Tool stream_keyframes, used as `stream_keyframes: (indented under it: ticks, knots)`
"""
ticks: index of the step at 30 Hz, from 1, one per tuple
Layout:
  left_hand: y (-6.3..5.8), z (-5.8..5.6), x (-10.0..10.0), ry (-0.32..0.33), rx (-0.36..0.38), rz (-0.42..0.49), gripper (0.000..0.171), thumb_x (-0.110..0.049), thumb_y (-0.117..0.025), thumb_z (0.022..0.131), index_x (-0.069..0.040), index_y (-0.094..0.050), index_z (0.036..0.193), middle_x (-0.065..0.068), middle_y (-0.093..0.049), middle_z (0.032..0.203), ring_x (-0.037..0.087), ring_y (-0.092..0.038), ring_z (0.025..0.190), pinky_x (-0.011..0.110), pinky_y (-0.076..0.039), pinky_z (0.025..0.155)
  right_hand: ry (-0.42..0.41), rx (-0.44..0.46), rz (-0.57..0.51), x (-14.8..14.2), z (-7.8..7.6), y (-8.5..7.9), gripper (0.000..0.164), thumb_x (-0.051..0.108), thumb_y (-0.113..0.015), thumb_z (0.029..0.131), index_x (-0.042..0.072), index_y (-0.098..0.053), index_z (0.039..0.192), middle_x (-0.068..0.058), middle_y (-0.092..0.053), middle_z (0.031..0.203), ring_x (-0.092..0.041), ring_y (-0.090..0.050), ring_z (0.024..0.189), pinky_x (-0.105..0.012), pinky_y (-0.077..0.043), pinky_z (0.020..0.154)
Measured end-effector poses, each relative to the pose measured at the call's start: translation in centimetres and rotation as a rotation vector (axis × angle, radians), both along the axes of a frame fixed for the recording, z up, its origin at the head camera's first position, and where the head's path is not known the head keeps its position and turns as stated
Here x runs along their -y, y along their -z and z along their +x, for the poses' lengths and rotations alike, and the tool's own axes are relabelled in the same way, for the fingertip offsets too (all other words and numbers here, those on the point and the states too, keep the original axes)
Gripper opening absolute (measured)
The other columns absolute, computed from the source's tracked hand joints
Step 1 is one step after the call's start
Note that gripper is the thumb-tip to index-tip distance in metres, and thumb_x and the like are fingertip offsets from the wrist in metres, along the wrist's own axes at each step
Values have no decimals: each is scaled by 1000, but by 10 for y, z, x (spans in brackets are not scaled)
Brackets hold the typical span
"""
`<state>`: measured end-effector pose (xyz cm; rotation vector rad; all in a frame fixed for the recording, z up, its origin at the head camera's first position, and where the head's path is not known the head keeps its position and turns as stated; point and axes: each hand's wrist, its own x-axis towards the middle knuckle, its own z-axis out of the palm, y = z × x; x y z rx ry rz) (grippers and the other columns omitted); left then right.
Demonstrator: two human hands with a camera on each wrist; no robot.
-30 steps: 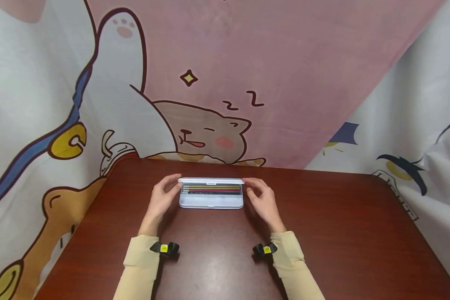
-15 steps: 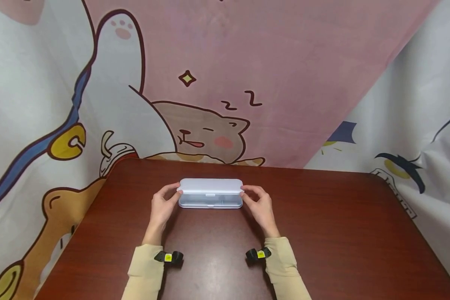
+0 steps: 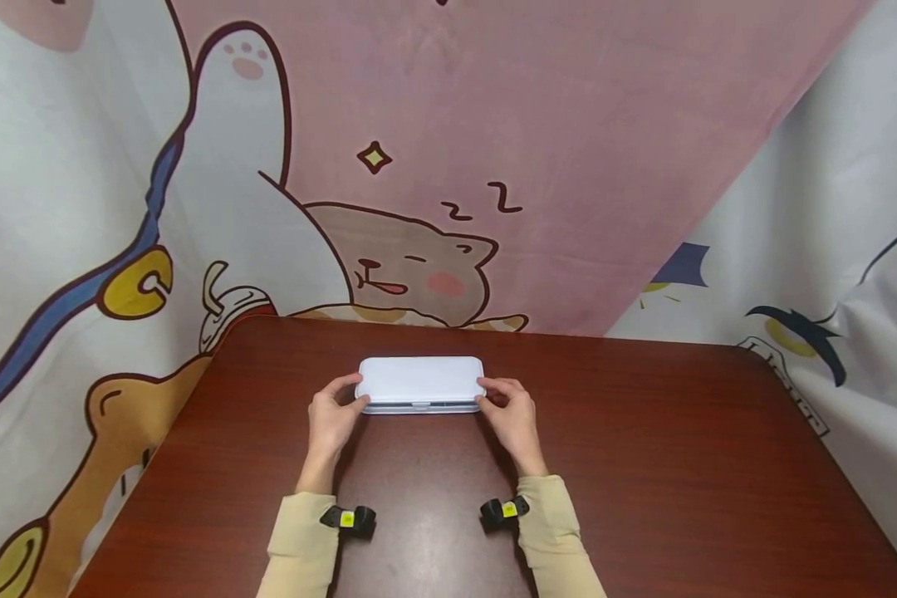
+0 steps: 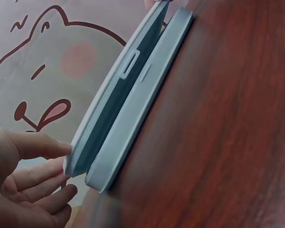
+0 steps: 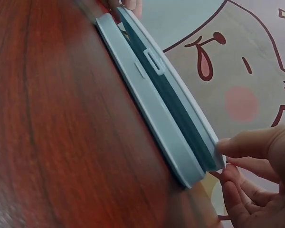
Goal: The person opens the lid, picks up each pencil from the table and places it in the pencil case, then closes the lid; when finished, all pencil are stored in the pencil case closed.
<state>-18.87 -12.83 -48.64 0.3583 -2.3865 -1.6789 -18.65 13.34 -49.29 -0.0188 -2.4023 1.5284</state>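
Note:
A white pencil case [image 3: 420, 379] lies lengthwise on the table, its lid tilted down with a narrow gap along the front. My left hand [image 3: 333, 415] grips the lid's left end, thumb at the front corner and fingers farther back. At the opposite end, my right hand [image 3: 512, 415] holds the lid the same way. Both wrist views show the lid [image 4: 115, 90] a little apart from the base [image 5: 154, 104], with a loop-shaped clasp [image 5: 155, 61] at the middle of its edge. The lid hides nearly all of the inside.
The brown wooden table [image 3: 680, 465] extends to both sides and in front of the case. Behind it hangs a cloth [image 3: 568, 166] with cartoon animals. Each wrist wears a black camera strap [image 3: 350, 520].
The lid has swung forward and down from nearly upright, covering the pencils seen inside earlier. Both hands have moved toward the front with it, and the forearms have drawn closer together.

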Motion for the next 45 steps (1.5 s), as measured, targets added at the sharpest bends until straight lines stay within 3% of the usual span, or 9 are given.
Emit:
stream_keyframes:
  ticks: [8, 21, 30, 37, 45]
  knots:
    - [4, 0, 0, 13, 3, -24, 38, 6, -74, 74, 2, -70, 111, 23, -63, 119, 34, -54, 120, 47, -39, 101, 52, 42, 21, 2, -2, 7, 31, -3, -77, 75, -3, -73, 106, -13, -67, 93, -27, -65, 81, -35, -52, 75]
    - [14, 1, 0, 0, -1, 32, 38, 5, -76, 77, 0, -70, 114, 18, -64, 121, 32, -53, 122, 44, -38, 104, 25, 77, 33, -2, -2, 10, 32, -2, -78, 76, -3, -73, 107, -16, -69, 91, -26, -64, 79, -32, -52, 70]
    - [18, -1, -3, -23, -13, 75, 37, 5, -75, 78, 0, -70, 114, 16, -64, 121, 31, -53, 123, 41, -38, 105, 9, 136, -74, -4, -7, 14, 32, -2, -77, 78, -3, -71, 110, -18, -71, 99, -26, -66, 84, -18, -49, 65]
    - [17, -2, 1, 1, -26, -14, 36, 1, -77, 77, -2, -71, 113, 14, -66, 118, 29, -53, 123, 42, -36, 105, -13, 100, -84, -6, -7, 18, 34, -4, -77, 77, -2, -71, 111, -17, -70, 101, -26, -67, 86, -30, -55, 76]
    - [4, -5, 15, 138, -48, -222, 29, -3, -74, 81, 0, -72, 110, 20, -64, 119, 37, -50, 125, 51, -35, 104, -89, 91, 2, -28, -10, 14, 30, -4, -76, 78, -4, -71, 107, -18, -70, 101, -31, -66, 93, -43, -53, 84]
